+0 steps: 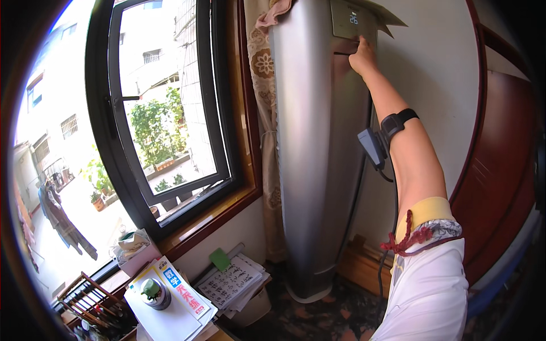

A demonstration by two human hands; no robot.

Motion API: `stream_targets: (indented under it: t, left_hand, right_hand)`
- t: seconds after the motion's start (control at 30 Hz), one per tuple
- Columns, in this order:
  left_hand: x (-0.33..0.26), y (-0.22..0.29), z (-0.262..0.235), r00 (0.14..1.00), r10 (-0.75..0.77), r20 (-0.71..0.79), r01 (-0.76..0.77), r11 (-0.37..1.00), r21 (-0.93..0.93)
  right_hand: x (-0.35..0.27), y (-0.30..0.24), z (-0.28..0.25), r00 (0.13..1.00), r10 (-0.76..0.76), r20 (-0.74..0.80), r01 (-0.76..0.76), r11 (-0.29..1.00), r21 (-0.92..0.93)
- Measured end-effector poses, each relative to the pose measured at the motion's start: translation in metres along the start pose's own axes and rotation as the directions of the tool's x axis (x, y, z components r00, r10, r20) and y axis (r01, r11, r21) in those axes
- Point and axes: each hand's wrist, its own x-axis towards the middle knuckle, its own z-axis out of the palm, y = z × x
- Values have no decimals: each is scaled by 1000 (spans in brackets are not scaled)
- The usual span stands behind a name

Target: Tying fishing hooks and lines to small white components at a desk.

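Observation:
My right hand (362, 55) reaches up and presses its fingers against the front of a tall silver floor-standing air conditioner (315, 159), just below its lit display panel (352, 19). The forearm carries a black strap with a small dark device (372, 146) hanging from it. Nothing is held in that hand. My left hand is out of the picture.
An open black-framed window (170, 108) fills the left side, with a patterned curtain (263, 113) beside the unit. Below the sill lie stacked papers and booklets (227, 284), a small round jar (153, 292), a tissue box (135, 250) and a wooden rack (91, 301). A dark red wooden panel (500, 170) stands at right.

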Motion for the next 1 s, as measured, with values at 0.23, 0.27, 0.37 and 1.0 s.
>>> stream_targets:
  t: [0.23,0.27,0.37,1.0]
  left_hand:
    - [-4,4,-1,1000,-20,8,20,1000,-15]
    - [-4,5,-1,1000,-24,-1,24,1000,-14]
    - [-3,4,-1,1000,-24,-18,24,1000,-7]
    - [11,-5,7,993,33,-112,-25,997,75]
  right_hand:
    - [-13,4,-7,1000,-15,-22,18,994,109]
    - [-15,3,-8,1000,-9,-14,10,991,131]
    - [-13,3,-9,998,-20,65,15,997,75]
    - [-12,-34,-16,999,-14,45,13,1000,16]
